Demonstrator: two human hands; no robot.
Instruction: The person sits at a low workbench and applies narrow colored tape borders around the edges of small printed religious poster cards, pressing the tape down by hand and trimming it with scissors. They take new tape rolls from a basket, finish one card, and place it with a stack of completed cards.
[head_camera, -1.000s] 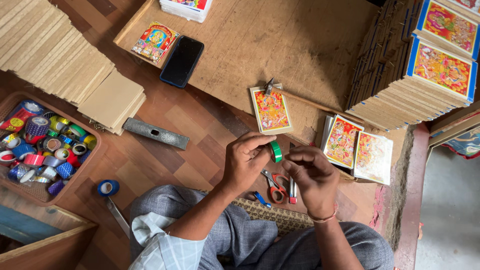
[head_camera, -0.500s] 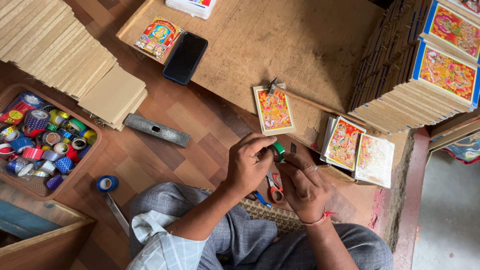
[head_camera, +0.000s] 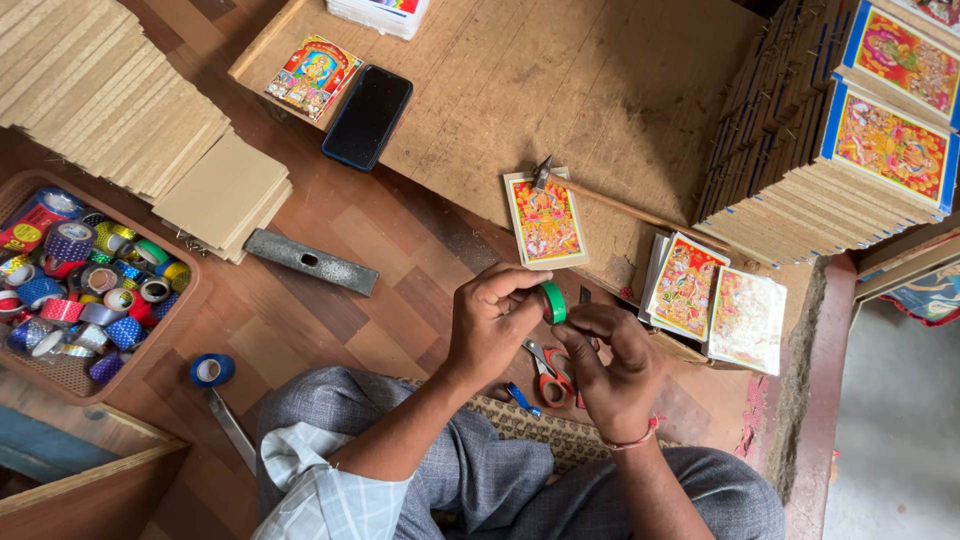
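Note:
My left hand (head_camera: 492, 318) pinches a small green tape roll (head_camera: 554, 302) above my lap. My right hand (head_camera: 612, 358) is right beside the roll, its fingers curled at the roll's edge and touching it. Red-handled scissors (head_camera: 551, 376) lie on the floor just below both hands. A framed colourful picture (head_camera: 545, 218) lies on the wooden board (head_camera: 620, 90) in front of my hands, with a small hammer (head_camera: 600, 200) resting across its top corner.
A basket (head_camera: 185, 300) of several coloured tape rolls sits at the left. A blue tape roll (head_camera: 211, 370), a grey metal bar (head_camera: 312, 262), a black phone (head_camera: 367, 116), stacks of brown boards (head_camera: 120, 110), loose prints (head_camera: 715, 300) and stacked framed pictures (head_camera: 850, 150) surround me.
Both hands stay together on the green roll, shifting only slightly, with the right hand's fingers curling closer around its edge. The camera view moved a little.

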